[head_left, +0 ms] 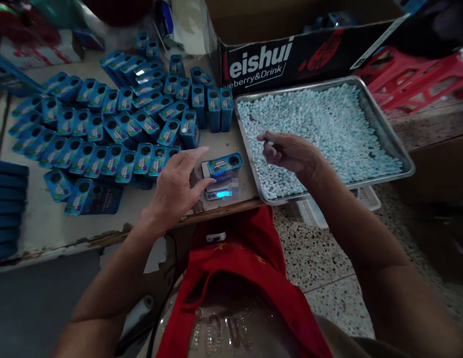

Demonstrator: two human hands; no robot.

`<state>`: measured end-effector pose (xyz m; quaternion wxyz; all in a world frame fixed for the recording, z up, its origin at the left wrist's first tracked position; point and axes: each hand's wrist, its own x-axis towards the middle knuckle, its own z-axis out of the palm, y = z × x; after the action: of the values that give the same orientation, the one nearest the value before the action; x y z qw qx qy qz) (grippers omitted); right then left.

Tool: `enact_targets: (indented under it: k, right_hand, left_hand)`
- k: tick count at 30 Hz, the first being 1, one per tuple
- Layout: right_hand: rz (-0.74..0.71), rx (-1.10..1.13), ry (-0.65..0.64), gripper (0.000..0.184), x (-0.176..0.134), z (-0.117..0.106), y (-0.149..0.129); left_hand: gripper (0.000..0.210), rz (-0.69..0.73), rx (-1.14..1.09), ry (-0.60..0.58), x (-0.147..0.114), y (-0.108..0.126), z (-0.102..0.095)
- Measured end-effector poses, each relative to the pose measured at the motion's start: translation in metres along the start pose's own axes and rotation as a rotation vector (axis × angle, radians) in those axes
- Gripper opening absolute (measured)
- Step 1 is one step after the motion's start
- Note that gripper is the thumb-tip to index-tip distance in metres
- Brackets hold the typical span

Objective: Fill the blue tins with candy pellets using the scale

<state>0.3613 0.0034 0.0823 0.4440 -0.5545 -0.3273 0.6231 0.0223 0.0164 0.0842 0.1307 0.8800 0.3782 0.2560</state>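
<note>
On a small digital scale (212, 195) with a lit blue display, a blue candy box (226, 165) rests with a round dark hole in its top. My left hand (175, 184) is beside it, thumb and fingers spread apart, the thumb tip close to the scale. Over a metal tray (408, 169), my right hand (289, 151) has its fingers curled, with a small pale candy (270, 143) showing between them. Many small light-blue and white candies (321, 129) cover the bottom of the tray.
Rows of blue boxes (97, 127) with holed tops stand on the worn table (141, 219). A black cardboard carton (261, 62) is behind the tray. Stacked blue pieces (7, 211) sit at the far left, and a red plastic stool (414, 79) at the right.
</note>
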Motion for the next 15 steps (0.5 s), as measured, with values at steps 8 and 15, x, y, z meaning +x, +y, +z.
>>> enact_targets:
  k: [8, 15]
  right_hand:
    - [-0.518, -0.719, 0.076, 0.030, -0.014, 0.062, -0.007]
    - [-0.546, -1.456, 0.301, 0.025, -0.014, 0.091, 0.008]
  left_hand:
    - [0.063, -0.001, -0.043, 0.000, -0.007, -0.007, -0.001]
    - [0.065, -0.037, -0.051, -0.002, -0.013, -0.014, -0.005]
